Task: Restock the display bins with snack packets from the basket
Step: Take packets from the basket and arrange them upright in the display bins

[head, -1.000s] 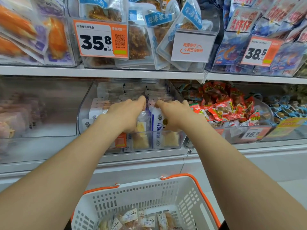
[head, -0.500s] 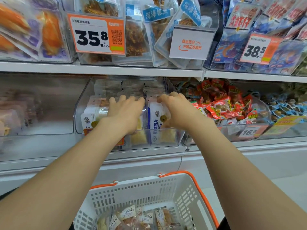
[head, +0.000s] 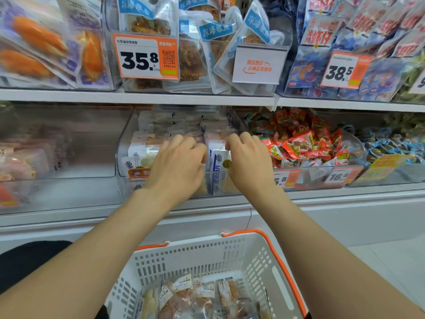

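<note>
Down on the lower shelf [head: 207, 203], my right hand [head: 249, 166] pinched the top of a blue-white packet [head: 216, 162] in the middle bin [head: 125, 143]; left hand [head: 177, 166] curled over the packets [head: 142, 153] beside it, grip unclear tbh. More packets sat in the basket [head: 207, 252] below.

a second ago both hands sat as closed knuckles in the clear bin [head: 125, 139], thumbs pointing at each other; half a second ago the left hand [head: 177, 166] had spread its fingers [head: 184, 143] flat across the packets [head: 147, 148]; now those fingers are bent again over the packet tops; the right hand [head: 249, 166] has shown more of its fingers [head: 243, 139], now hooked at the top of the white-and-blue packet [head: 217, 157], grip unclear; the view has shifted, so the basket [head: 207, 256] sits higher and shows more of its own packets [head: 195, 295]; dark clothing [head: 27, 263] has come in at lower left
</note>
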`<move>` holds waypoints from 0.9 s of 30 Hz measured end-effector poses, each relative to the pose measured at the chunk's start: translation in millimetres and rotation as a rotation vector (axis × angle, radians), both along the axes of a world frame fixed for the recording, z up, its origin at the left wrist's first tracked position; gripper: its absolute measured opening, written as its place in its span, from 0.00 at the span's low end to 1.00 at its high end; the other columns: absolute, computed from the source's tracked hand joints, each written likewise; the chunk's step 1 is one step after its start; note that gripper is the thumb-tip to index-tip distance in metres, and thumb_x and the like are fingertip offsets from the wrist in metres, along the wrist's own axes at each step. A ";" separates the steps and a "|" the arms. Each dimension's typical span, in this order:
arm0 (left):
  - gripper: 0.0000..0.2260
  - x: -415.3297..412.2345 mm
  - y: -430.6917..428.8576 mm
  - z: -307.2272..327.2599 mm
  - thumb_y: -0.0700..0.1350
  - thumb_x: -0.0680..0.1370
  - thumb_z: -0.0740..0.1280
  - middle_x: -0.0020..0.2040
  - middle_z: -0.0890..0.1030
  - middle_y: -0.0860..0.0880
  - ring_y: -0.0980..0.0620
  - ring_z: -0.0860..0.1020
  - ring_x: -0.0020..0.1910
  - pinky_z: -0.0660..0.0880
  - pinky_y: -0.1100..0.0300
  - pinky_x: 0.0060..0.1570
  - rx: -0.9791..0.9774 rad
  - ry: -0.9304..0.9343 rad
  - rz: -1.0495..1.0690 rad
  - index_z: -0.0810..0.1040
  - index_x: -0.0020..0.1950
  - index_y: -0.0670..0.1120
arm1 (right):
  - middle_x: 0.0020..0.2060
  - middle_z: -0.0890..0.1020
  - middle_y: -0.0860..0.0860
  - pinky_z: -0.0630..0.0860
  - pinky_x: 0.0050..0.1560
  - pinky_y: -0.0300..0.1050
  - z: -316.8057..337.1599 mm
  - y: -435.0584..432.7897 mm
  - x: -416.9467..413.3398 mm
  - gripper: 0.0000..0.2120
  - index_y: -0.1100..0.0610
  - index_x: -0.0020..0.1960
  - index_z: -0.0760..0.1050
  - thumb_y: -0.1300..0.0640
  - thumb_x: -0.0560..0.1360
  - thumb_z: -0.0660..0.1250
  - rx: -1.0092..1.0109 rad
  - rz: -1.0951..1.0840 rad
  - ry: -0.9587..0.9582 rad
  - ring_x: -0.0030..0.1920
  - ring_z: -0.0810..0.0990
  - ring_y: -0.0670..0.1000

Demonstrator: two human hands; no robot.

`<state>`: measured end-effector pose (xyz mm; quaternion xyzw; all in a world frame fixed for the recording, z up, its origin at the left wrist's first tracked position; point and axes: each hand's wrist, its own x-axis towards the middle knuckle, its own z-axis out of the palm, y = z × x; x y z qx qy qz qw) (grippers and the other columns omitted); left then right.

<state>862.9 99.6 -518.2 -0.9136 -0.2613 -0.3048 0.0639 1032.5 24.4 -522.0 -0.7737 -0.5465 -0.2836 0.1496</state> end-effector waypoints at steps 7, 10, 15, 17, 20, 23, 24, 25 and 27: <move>0.09 -13.5 -29.4 -37.7 0.55 0.79 0.63 0.41 0.79 0.51 0.45 0.79 0.41 0.69 0.54 0.35 -0.154 0.358 -0.051 0.76 0.43 0.51 | 0.49 0.79 0.55 0.63 0.34 0.48 -27.9 -29.0 -30.7 0.16 0.57 0.57 0.71 0.68 0.71 0.66 -0.204 -0.018 0.221 0.46 0.81 0.63; 0.09 -26.3 -31.7 -68.3 0.52 0.80 0.62 0.41 0.79 0.49 0.44 0.79 0.41 0.75 0.53 0.37 -0.313 0.666 -0.037 0.78 0.46 0.50 | 0.50 0.77 0.56 0.68 0.39 0.50 -44.2 -45.0 -48.6 0.14 0.55 0.57 0.71 0.65 0.74 0.67 -0.452 -0.030 0.279 0.50 0.81 0.63; 0.09 -48.4 -43.2 -132.7 0.47 0.80 0.62 0.44 0.82 0.47 0.44 0.81 0.41 0.78 0.52 0.39 -0.544 0.985 -0.113 0.81 0.49 0.48 | 0.54 0.78 0.56 0.71 0.41 0.50 -108.5 -73.2 -81.6 0.13 0.56 0.62 0.73 0.60 0.78 0.68 -0.880 0.051 0.222 0.44 0.75 0.58; 0.11 -54.7 -45.9 -157.1 0.45 0.80 0.60 0.44 0.83 0.44 0.44 0.79 0.39 0.79 0.47 0.44 -0.651 1.032 -0.149 0.82 0.49 0.45 | 0.54 0.79 0.55 0.73 0.42 0.50 -139.1 -81.9 -90.5 0.11 0.56 0.62 0.74 0.59 0.79 0.67 -0.998 0.077 0.179 0.46 0.78 0.57; 0.12 -66.4 -49.4 -190.7 0.45 0.81 0.60 0.49 0.84 0.43 0.46 0.77 0.39 0.79 0.48 0.44 -0.699 1.116 -0.149 0.83 0.53 0.44 | 0.57 0.79 0.55 0.73 0.46 0.50 -178.8 -93.9 -98.2 0.12 0.56 0.63 0.75 0.59 0.80 0.66 -1.100 0.108 0.228 0.55 0.82 0.59; 0.07 -78.0 -59.1 -210.3 0.38 0.80 0.62 0.47 0.81 0.45 0.46 0.75 0.38 0.73 0.52 0.38 -0.683 1.219 -0.136 0.80 0.49 0.46 | 0.55 0.78 0.55 0.78 0.54 0.53 -220.7 -107.5 -106.9 0.12 0.57 0.62 0.74 0.62 0.79 0.65 -1.219 0.121 0.297 0.55 0.81 0.59; 0.08 -81.0 -62.4 -215.1 0.37 0.80 0.62 0.46 0.79 0.46 0.47 0.74 0.37 0.72 0.52 0.37 -0.684 1.237 -0.136 0.78 0.46 0.47 | 0.54 0.78 0.55 0.77 0.59 0.57 -235.6 -111.6 -109.9 0.14 0.56 0.63 0.73 0.63 0.79 0.65 -1.253 0.120 0.350 0.55 0.81 0.59; 0.08 -84.4 -65.4 -218.3 0.37 0.80 0.62 0.45 0.79 0.46 0.47 0.74 0.37 0.71 0.52 0.36 -0.676 1.261 -0.134 0.78 0.46 0.46 | 0.54 0.78 0.54 0.76 0.62 0.59 -249.5 -114.8 -112.7 0.16 0.56 0.65 0.71 0.64 0.79 0.64 -1.271 0.122 0.427 0.56 0.80 0.58; 0.10 -91.8 -67.2 -226.4 0.37 0.81 0.62 0.50 0.81 0.48 0.47 0.78 0.41 0.74 0.53 0.37 -0.671 1.300 -0.134 0.82 0.55 0.46 | 0.58 0.79 0.55 0.77 0.57 0.54 -269.6 -117.0 -118.5 0.20 0.56 0.70 0.68 0.65 0.79 0.64 -1.256 0.129 0.593 0.57 0.80 0.57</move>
